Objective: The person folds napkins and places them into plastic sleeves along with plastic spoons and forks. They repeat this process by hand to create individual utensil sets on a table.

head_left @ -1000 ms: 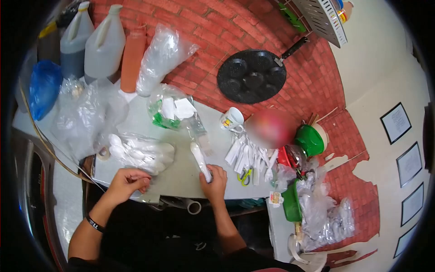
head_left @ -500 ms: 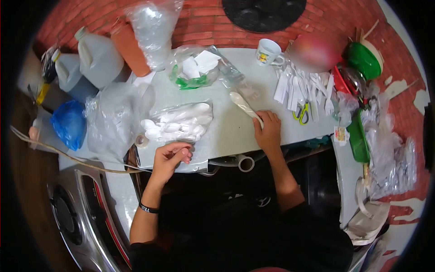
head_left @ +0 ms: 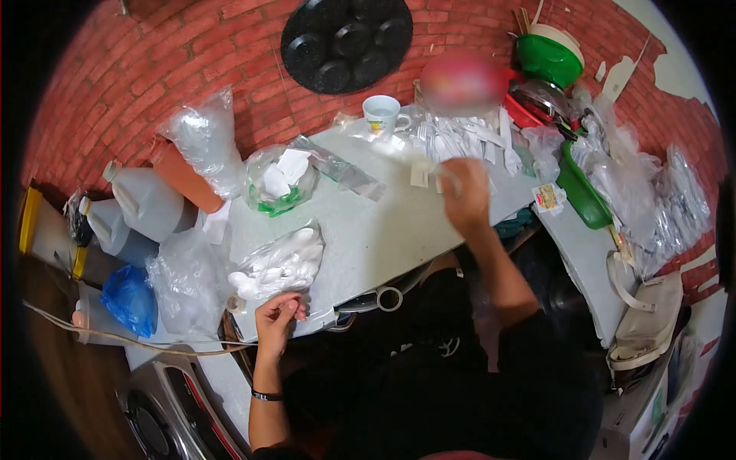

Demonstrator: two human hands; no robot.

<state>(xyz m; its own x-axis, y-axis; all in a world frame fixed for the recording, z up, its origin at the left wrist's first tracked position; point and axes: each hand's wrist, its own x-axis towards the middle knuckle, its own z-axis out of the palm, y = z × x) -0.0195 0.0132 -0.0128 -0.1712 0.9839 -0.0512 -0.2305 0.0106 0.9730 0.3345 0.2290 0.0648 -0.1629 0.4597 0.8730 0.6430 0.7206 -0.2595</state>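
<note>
My left hand (head_left: 280, 313) rests at the table's front edge with its fingers curled in, and I see nothing in it. Just beyond it lies a clear plastic bag of white plastic spoons (head_left: 280, 264). My right hand (head_left: 466, 195) is smeared by motion over the right part of the table, so its fingers and anything in them cannot be made out. Close by it lies a pile of white plastic cutlery (head_left: 452, 136), some in white paper sleeves. A white cup (head_left: 381, 113) stands to the left of that pile.
A bag with white paper pieces (head_left: 282, 178) and a flat clear plastic packet (head_left: 341, 170) lie on the table (head_left: 360, 222). Jugs (head_left: 149, 195) and a blue bag (head_left: 129, 299) stand left. At right are a green tray (head_left: 586, 188) and bagged cutlery (head_left: 678, 195).
My right hand has left the table's front area and moved toward the cutlery pile; the wrapped spoon it held is no longer clear. The view has turned right. My left hand stays by the spoon bag.
</note>
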